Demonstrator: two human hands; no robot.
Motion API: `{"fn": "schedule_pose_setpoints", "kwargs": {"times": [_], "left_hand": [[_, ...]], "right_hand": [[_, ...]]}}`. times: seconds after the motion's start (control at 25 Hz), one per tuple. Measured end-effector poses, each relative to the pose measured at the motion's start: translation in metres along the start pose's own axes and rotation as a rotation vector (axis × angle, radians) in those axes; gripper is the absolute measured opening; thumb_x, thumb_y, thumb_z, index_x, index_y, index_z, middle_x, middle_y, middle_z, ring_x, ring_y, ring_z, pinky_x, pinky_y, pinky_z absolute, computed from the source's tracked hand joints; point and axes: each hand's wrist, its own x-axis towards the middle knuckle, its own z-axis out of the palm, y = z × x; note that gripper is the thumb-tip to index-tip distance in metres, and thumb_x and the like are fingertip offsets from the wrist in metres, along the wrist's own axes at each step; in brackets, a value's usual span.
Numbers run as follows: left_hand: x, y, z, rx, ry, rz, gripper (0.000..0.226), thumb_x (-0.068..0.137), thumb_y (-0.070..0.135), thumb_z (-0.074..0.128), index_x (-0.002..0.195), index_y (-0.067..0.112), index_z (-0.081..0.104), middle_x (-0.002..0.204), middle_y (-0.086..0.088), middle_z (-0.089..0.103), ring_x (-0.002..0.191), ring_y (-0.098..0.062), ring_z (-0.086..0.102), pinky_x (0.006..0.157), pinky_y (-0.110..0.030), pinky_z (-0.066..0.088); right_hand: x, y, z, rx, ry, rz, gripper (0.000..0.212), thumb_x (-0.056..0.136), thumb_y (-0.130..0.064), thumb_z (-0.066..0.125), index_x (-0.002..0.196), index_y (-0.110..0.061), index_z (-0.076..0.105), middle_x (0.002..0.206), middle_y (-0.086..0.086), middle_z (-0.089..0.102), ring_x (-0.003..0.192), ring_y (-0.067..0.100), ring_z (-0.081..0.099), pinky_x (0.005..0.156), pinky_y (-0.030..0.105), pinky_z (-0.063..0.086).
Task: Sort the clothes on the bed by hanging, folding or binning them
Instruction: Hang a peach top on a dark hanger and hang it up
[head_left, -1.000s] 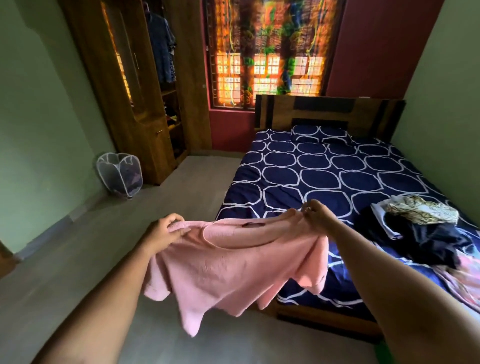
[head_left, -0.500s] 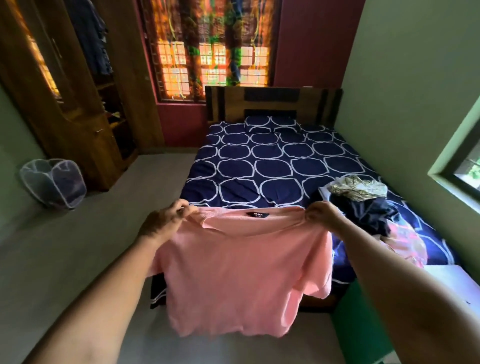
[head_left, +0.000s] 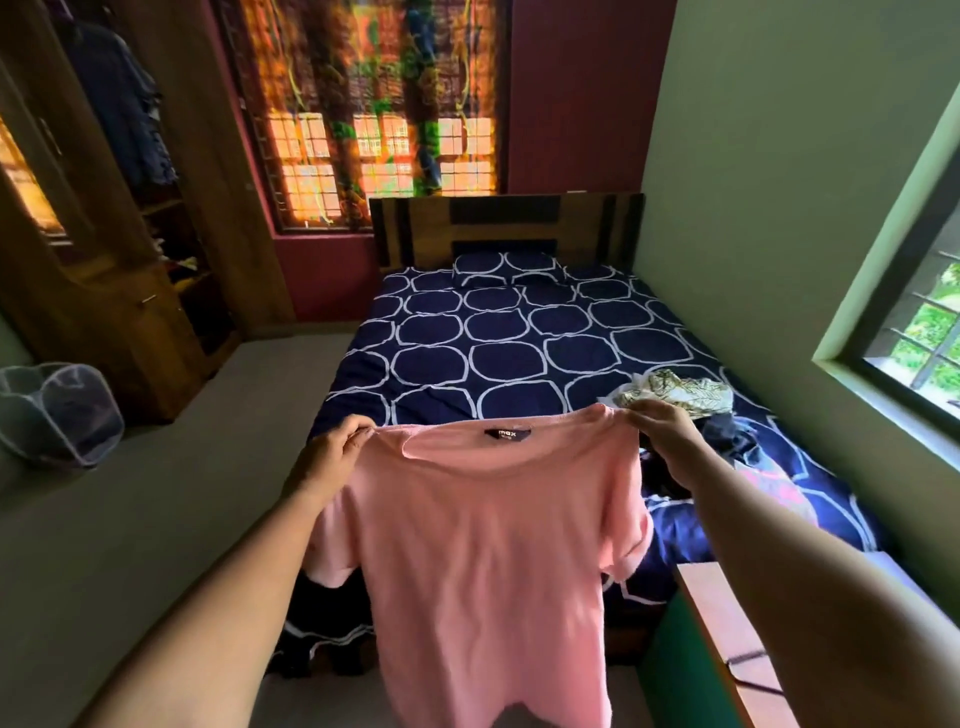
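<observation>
Right now the pink T-shirt (head_left: 488, 545) hangs at the foot of the bed (head_left: 467, 358), its shoulders pinched in the fingers (head_left: 357, 432) of the left hand (head_left: 332, 452) and right hand (head_left: 662, 428); a slipping pinch could drop it onto the floor (head_left: 156, 519).

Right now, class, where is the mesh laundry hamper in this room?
In the head view the mesh laundry hamper sits on the floor at the far left, beside the wooden wardrobe and left of the bed.
</observation>
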Motion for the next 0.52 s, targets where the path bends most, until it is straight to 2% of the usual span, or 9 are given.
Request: {"fn": "schedule_pose_setpoints", "kwargs": {"times": [0.08,0.16,0.24,0.36,0.44,0.48,0.52], "left_hand": [[0.01,0.014,0.014,0.004,-0.031,-0.052,0.014,0.096,0.025,0.057,0.106,0.023,0.065,0.092,-0.01,0.072,0.081,-0.031,0.067,0.066,-0.032,0.045],[0.016,0.026,0.025,0.028,-0.035,-0.036,0.02,0.097,0.02,0.054,0.108,0.008,0.066,0.095,-0.013,0.07,0.084,-0.032,0.065,0.065,-0.027,0.036],[0.024,0.039,0.038,-0.043,-0.029,-0.056,0.023,0.099,0.012,0.049,0.1,-0.006,0.061,0.092,-0.021,0.066,0.085,-0.034,0.062,0.066,-0.026,0.032],[0.032,0.053,0.054,-0.171,-0.126,-0.199,0.026,0.1,0.02,0.046,0.089,0.0,0.06,0.08,-0.015,0.061,0.077,-0.027,0.056,0.065,-0.029,0.033],[0.035,0.052,0.064,-0.236,-0.33,-0.237,0.02,0.094,0.028,0.057,0.079,0.015,0.061,0.074,-0.004,0.059,0.075,-0.018,0.052,0.062,-0.026,0.035],[0.035,0.047,0.066,-0.212,-0.493,-0.241,0.02,0.089,0.033,0.064,0.075,0.019,0.061,0.072,0.001,0.058,0.073,-0.014,0.05,0.061,-0.024,0.036],[0.034,0.046,0.066,-0.123,-0.675,-0.25,0.023,0.084,0.038,0.069,0.072,0.021,0.059,0.069,0.005,0.055,0.069,-0.01,0.048,0.059,-0.021,0.035]], "right_hand": [[0.015,0.005,-0.01,-0.036,0.015,-0.01,0.009,0.087,-0.007,0.064,0.086,-0.015,0.067,0.081,0.009,0.064,0.074,0.02,0.056,0.062,0.027,0.044],[0.03,0.007,-0.016,-0.247,0.055,-0.015,0.008,0.087,-0.01,0.061,0.091,-0.013,0.068,0.086,0.01,0.065,0.078,0.02,0.056,0.07,0.03,0.043],[0.044,0.008,-0.022,-0.465,0.103,-0.012,0.014,0.09,-0.016,0.059,0.1,-0.011,0.067,0.091,0.01,0.064,0.083,0.021,0.055,0.072,0.028,0.039],[0.051,0.007,-0.026,-0.549,0.051,-0.056,0.012,0.094,-0.019,0.053,0.1,-0.011,0.061,0.104,0.019,0.063,0.094,0.026,0.057,0.074,0.028,0.035],[0.053,0.015,-0.031,-0.824,-0.231,-0.016,0.019,0.099,-0.026,0.044,0.108,-0.014,0.056,0.119,0.019,0.058,0.111,0.032,0.054,0.085,0.032,0.038],[0.053,0.021,-0.033,-0.972,-0.444,0.051,0.031,0.1,-0.034,0.041,0.119,-0.014,0.055,0.121,0.016,0.056,0.115,0.031,0.053,0.09,0.032,0.039],[0.053,0.027,-0.037,-1.103,-0.632,0.135,0.044,0.098,-0.044,0.042,0.126,-0.013,0.053,0.117,0.012,0.056,0.112,0.028,0.054,0.088,0.031,0.04]]}}
